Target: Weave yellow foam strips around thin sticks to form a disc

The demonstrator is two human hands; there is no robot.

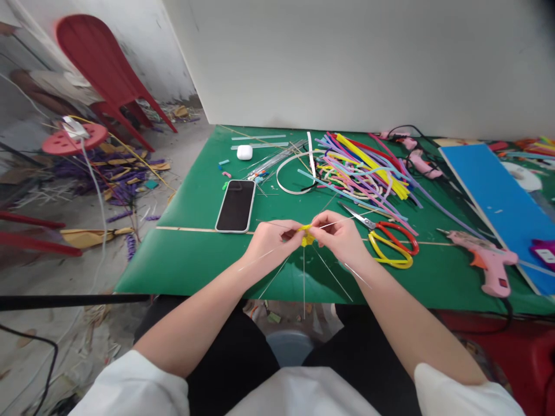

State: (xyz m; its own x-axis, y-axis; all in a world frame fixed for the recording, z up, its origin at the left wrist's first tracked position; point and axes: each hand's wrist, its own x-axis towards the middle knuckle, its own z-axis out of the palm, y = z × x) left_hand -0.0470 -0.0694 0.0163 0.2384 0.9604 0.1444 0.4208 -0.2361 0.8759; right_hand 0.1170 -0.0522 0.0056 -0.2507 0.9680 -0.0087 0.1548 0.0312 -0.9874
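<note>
Both hands meet over the front part of the green table. My left hand (277,238) pinches the left side of a small yellow piece (307,238), and my right hand (337,232) pinches its right side. Thin, stiff wires (304,283) spread outward from the yellow piece, some pointing down past the table's front edge and others passing by the hands and wrists. Fingers cover part of the yellow piece, so its full shape is hidden. Scissors (392,242) with red and yellow handles lie just right of my right hand.
Colourful fuzzy stems (368,167) are heaped behind my right hand. A phone (236,206) and white earbud case (244,152) lie left on the green table (186,260). Pink glue gun (488,260) and blue board (498,202) are at right; red chair (95,58) at back left.
</note>
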